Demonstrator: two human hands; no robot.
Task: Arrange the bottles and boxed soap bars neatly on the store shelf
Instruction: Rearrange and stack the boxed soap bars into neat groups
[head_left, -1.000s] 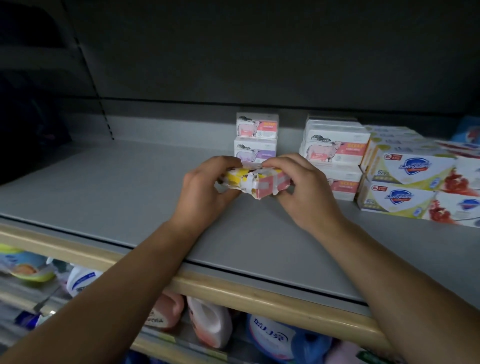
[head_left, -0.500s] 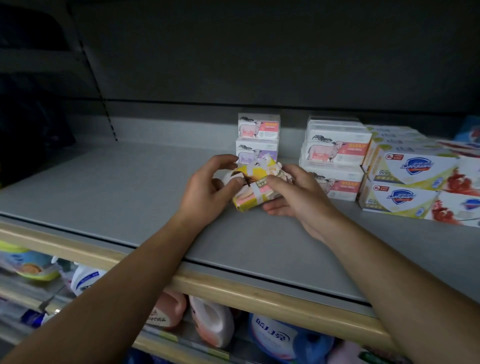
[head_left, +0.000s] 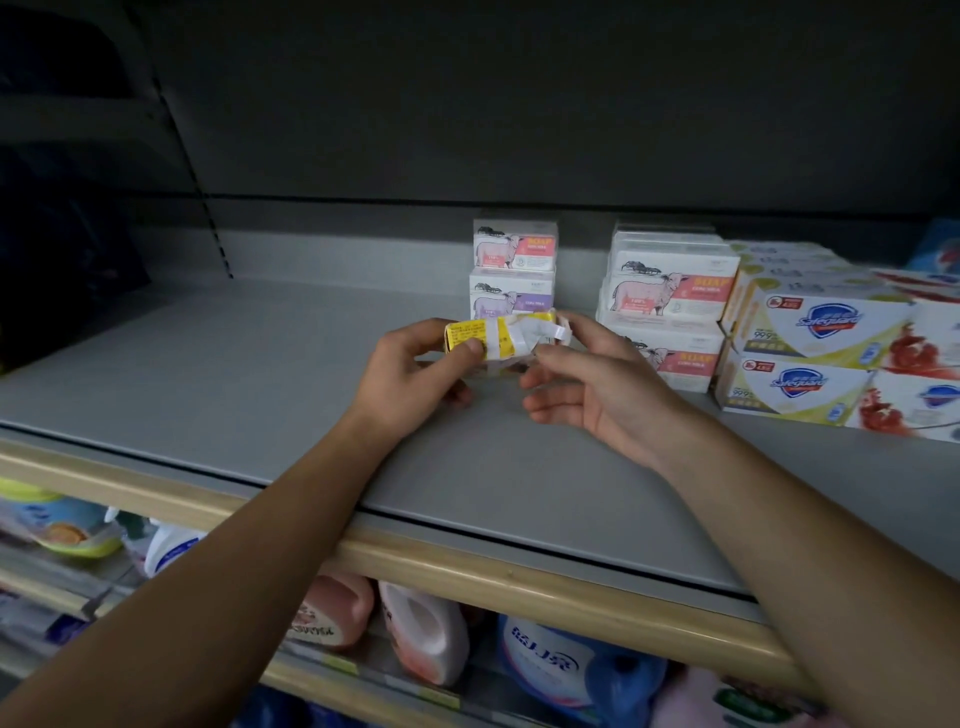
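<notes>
Grey store shelf (head_left: 218, 395) with a wooden front edge, dim light. Left hand (head_left: 410, 376) pinches a yellow soap box (head_left: 493, 338) between thumb and fingertips, box held just above the shelf. Its print is too small to read; white tape (head_left: 540, 332) wraps the end toward the right fingers. Right hand (head_left: 597, 384) is palm-up, fingers loosely spread, thumb and forefinger at the taped end; firm pinch or only touch, cannot tell. Just behind the fingers: two stacked sheep boxes (head_left: 514, 270) marked "SOAP". Beyond the right fingers: a taller stack of the same sheep boxes (head_left: 670, 306), then Safeguard packs (head_left: 815, 364), "99.9%" partly legible. Below the arms, lower shelf: pink bottles (head_left: 415, 629) and a blue bottle (head_left: 571, 670), its writing not legible.
</notes>
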